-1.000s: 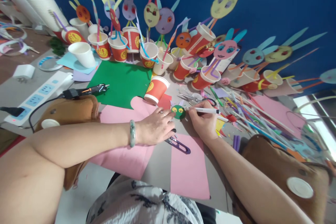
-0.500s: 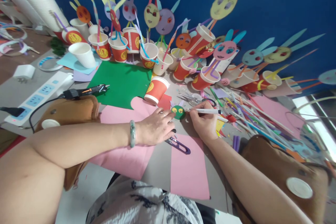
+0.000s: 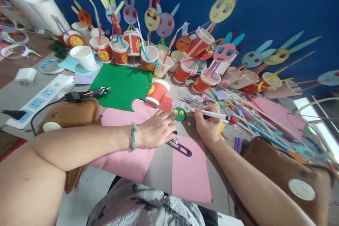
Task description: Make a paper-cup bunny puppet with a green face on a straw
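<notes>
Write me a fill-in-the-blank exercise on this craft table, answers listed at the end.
1. The pen sits in the person's ____ hand.
2. The left hand touches a paper disc coloured ____.
3. That disc's eyes are ____.
4. The power strip lies to the person's ____.
Missing words: right; green; yellow; left.

No wording can be read; a round yellow emblem [image 3: 151, 89], too blurred to decipher, is printed on the red cup [image 3: 160, 93] left of the right hand [image 3: 208, 123]
</notes>
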Demonstrator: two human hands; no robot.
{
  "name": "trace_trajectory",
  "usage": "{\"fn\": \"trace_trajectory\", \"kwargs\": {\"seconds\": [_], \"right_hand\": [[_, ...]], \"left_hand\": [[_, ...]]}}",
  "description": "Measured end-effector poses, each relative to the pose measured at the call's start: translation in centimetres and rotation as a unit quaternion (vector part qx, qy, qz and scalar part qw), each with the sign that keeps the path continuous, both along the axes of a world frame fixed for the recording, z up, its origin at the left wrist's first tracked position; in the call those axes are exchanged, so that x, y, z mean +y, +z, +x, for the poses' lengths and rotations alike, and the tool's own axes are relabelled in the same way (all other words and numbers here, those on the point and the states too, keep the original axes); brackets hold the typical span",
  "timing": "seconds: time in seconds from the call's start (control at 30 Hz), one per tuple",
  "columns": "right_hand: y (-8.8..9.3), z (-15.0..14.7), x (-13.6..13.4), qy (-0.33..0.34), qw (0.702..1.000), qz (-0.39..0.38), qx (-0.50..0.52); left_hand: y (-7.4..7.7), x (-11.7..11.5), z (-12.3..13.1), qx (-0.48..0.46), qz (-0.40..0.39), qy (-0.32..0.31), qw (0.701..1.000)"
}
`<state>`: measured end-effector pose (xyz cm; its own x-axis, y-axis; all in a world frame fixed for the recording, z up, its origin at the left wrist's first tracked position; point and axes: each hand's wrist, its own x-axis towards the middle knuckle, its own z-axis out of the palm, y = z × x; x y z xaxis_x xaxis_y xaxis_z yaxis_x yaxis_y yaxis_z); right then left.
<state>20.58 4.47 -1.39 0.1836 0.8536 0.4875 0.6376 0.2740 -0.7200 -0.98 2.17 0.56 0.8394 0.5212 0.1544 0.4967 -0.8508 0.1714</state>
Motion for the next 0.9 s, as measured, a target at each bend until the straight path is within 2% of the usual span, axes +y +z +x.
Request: {"fn": "trace_trajectory", "kwargs": {"seconds": [0.27,0.4,0.5,0.63,0.73,0.9], "right_hand": [[-0.1,0.0,-0.1,0.002,1.0,0.006,0.012],[0.0,0.1,-0.3,0.022,0.995,-0.012,0.096],[0.6,0.0,-0.7,0.053,0.977,-0.036,0.203],[2.0,-0.7,-1.7,0.127,0.939,-0.067,0.313],[2.9,-1.3,-2.4,0.154,0.924,-0.115,0.329],[3.3,-1.6,-2.9,0.147,0.92,-0.163,0.324]], "left_hand": [[-0.2,0.1,-0.1,-0.017,-0.034,0.002,0.999],[0.0,0.2,0.0,-0.061,-0.094,0.03,0.993],[0.2,0.4,0.0,-0.117,-0.144,0.054,0.981],[0.2,0.7,-0.1,-0.179,-0.194,0.084,0.961],[0.0,0.8,-0.2,-0.21,-0.197,0.084,0.954],[-0.2,0.9,-0.3,-0.227,-0.197,0.08,0.95]]}}
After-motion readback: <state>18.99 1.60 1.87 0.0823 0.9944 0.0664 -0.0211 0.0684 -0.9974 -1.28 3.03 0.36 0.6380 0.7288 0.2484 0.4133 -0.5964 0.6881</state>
